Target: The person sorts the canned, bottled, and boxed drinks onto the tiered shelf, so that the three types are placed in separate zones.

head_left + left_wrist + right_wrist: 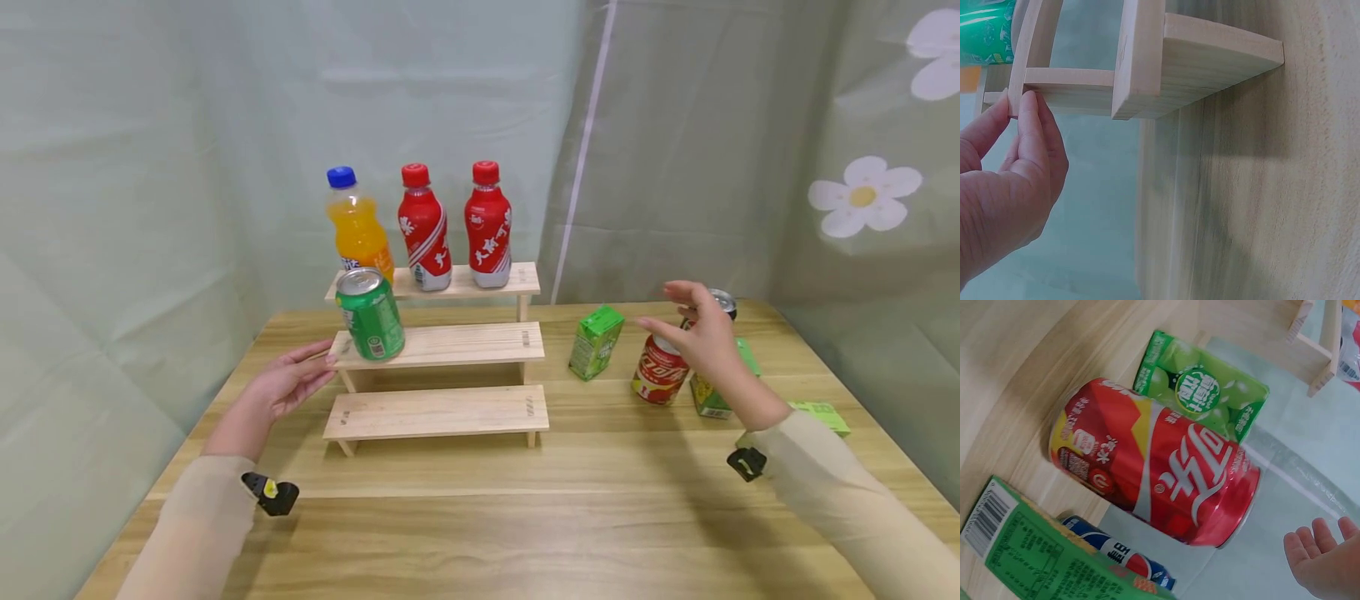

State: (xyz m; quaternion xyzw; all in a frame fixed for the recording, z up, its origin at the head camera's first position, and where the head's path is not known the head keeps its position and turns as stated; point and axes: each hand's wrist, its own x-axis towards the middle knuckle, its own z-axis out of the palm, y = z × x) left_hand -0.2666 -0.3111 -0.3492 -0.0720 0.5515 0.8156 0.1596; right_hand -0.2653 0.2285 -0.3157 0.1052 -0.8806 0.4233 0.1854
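Observation:
My left hand (288,383) is at the left end of a three-tier wooden shelf (450,412). In the left wrist view, its thumb and fingers pinch the end of a board. A green soda can (372,323) stands upright at the left of the middle tier, just above that hand. Over on the right, my right hand (705,337) hovers by the top of a red cola can (657,377), thumb and fingers spread apart. The right wrist view shows the cola can (1154,465) upright on the table, with the fingers apart from it.
On the top tier stand an orange soda bottle (358,229) and two red-capped bottles (425,233). A small green juice carton (596,343) is left of the cola can. Behind my right hand are a blue can (1116,550), a taller green carton (708,398) and a flat green pack (823,415).

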